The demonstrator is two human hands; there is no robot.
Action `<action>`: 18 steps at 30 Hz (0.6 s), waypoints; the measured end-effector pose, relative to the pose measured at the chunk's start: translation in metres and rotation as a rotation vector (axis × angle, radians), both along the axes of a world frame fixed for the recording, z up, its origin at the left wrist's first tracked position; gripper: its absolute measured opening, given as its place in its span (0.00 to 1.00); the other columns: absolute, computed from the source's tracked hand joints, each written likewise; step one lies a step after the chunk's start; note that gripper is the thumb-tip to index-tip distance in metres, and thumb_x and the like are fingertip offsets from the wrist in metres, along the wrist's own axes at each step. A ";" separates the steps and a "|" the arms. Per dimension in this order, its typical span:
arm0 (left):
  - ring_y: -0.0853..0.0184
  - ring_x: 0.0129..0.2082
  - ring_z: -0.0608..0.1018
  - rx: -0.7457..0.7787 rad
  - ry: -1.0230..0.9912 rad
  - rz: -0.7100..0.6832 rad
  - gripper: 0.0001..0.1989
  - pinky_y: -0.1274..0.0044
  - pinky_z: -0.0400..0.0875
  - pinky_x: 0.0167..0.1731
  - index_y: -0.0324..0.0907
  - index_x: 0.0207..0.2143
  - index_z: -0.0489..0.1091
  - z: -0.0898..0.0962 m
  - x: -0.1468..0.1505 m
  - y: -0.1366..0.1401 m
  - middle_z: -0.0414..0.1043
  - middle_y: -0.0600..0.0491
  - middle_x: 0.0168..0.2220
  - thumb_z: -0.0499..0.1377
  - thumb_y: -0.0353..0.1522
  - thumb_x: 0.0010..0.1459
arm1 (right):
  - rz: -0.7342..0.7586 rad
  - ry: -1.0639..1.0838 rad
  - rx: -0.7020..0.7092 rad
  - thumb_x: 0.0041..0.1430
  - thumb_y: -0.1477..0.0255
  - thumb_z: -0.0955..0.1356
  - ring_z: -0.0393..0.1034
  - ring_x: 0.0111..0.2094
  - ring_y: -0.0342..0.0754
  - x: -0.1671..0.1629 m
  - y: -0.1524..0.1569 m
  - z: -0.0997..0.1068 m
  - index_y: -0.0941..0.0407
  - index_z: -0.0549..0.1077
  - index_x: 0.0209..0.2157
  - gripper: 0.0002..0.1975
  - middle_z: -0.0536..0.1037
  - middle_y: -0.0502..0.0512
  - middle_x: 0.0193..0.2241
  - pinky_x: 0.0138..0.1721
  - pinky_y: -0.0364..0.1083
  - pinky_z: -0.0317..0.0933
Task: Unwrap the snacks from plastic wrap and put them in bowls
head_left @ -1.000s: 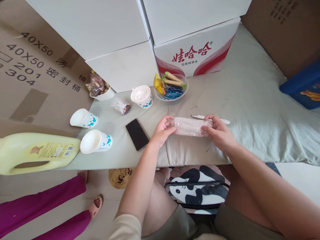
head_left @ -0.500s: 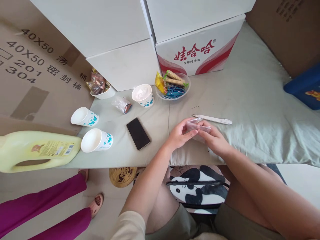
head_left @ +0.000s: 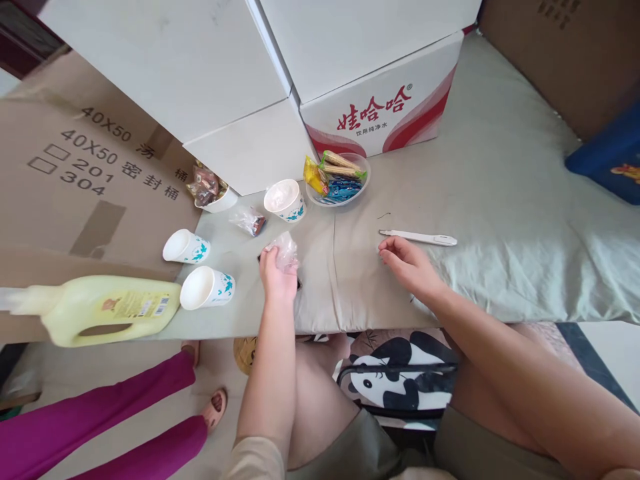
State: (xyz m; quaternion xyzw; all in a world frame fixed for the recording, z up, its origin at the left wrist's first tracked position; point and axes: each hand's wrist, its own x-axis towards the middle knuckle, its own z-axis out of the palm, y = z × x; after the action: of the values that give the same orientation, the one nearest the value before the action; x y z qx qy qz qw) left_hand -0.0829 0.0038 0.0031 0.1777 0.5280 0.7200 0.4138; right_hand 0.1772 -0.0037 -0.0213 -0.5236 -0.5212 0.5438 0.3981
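Crumpled clear plastic wrapper (head_left: 287, 253) has moved left above the bench (head_left: 360, 293), bunched in the left hand (head_left: 277, 277), grip closed, likely to suit one-handed holding; the right hand (head_left: 407, 263), half-open, seemingly empty, rests near the white craft knife (head_left: 423, 237).

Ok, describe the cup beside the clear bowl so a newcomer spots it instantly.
Find the white carton with red lettering, then the clear snack bowl in front of it. Just left of that bowl, beyond the left hand, stands a paper cup. Crumpled plastic sits inside, unlike in the two cups farther left.
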 end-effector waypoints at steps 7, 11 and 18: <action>0.70 0.34 0.77 0.054 0.437 0.085 0.10 0.77 0.72 0.38 0.44 0.30 0.64 0.035 -0.036 0.033 0.72 0.56 0.31 0.63 0.28 0.46 | 0.056 -0.041 0.052 0.55 0.63 0.62 0.61 0.27 0.46 -0.003 0.004 0.004 0.54 0.67 0.34 0.10 0.68 0.48 0.25 0.31 0.46 0.55; 0.69 0.34 0.72 -0.030 0.992 0.288 0.10 0.75 0.70 0.44 0.43 0.28 0.60 0.073 -0.051 0.091 0.65 0.58 0.29 0.60 0.23 0.47 | 0.097 -0.038 0.082 0.55 0.65 0.62 0.61 0.27 0.46 -0.004 0.006 0.005 0.54 0.67 0.32 0.08 0.69 0.49 0.24 0.30 0.46 0.55; 0.55 0.40 0.77 -0.765 1.728 -0.580 0.04 0.68 0.71 0.46 0.43 0.26 0.69 0.084 -0.027 0.163 0.73 0.50 0.28 0.61 0.29 0.44 | 0.138 -0.059 0.087 0.57 0.68 0.62 0.63 0.26 0.45 -0.001 0.006 0.007 0.54 0.68 0.31 0.06 0.72 0.50 0.24 0.29 0.45 0.55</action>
State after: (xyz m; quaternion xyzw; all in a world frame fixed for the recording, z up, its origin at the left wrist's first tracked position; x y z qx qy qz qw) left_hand -0.1095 0.1664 0.0875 0.6189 0.7817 -0.0055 0.0761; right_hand 0.1759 0.0022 -0.0143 -0.4845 -0.5905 0.5312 0.3665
